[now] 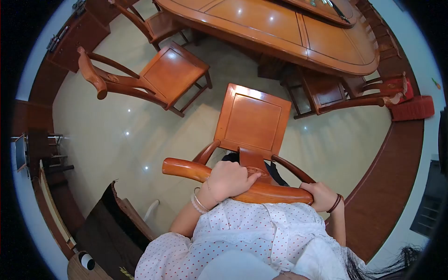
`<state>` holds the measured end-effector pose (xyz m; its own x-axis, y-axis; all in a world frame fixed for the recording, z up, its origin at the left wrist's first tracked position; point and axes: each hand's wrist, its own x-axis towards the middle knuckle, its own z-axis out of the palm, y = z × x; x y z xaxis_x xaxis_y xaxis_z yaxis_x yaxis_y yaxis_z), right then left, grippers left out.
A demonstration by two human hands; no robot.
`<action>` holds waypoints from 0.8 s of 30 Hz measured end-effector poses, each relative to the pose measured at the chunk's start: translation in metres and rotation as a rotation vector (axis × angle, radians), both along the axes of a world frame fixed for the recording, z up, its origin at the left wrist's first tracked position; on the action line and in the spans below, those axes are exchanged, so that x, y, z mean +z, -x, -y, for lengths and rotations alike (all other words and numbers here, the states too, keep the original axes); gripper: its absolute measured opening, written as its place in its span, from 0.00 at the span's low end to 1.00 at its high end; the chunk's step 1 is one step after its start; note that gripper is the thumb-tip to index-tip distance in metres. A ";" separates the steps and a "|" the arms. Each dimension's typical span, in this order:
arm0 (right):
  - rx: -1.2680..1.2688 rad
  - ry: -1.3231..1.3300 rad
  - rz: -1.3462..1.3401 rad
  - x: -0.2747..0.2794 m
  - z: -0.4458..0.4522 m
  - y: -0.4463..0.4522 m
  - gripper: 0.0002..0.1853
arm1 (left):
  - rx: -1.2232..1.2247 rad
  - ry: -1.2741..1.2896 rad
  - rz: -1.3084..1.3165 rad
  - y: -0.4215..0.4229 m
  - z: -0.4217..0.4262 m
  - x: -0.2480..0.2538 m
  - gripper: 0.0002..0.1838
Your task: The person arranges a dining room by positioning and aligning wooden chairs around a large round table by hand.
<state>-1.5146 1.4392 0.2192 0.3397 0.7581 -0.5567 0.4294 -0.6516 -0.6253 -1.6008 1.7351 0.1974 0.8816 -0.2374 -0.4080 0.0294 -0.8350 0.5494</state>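
Observation:
A polished reddish-brown wooden chair (pixel 254 119) stands right in front of me, its seat facing the table and its curved top rail against my dotted white shirt. My left hand (pixel 228 181) is closed over the rail left of its middle, the thumb lying toward the carved back splat (pixel 255 171). At the rail's right end, my right hand (pixel 320 196) is wrapped round the tip, with its fingers partly hidden. The rail's left end sticks out past my left hand.
A large oval wooden table (pixel 261 35) spans the top. Similar chairs stand at the left (pixel 175 74) and right (pixel 331 88). A red cushioned item (pixel 413 108) is at far right. A dark cloth-covered object (pixel 112 228) stands at lower left, on the tiled floor (pixel 116 149).

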 end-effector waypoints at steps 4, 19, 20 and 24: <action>0.004 0.030 -0.027 0.002 0.006 -0.004 0.19 | 0.027 0.025 -0.036 -0.003 0.009 0.004 0.35; 0.033 -0.176 0.238 0.008 0.066 -0.011 0.19 | 0.160 -0.243 -0.258 -0.021 0.037 0.010 0.23; -0.097 -0.246 0.254 0.021 0.083 -0.016 0.20 | 0.209 -0.268 -0.265 -0.023 0.041 0.014 0.21; -0.387 -0.467 0.433 0.018 0.187 -0.026 0.13 | 0.443 -0.642 0.175 -0.018 0.069 0.008 0.23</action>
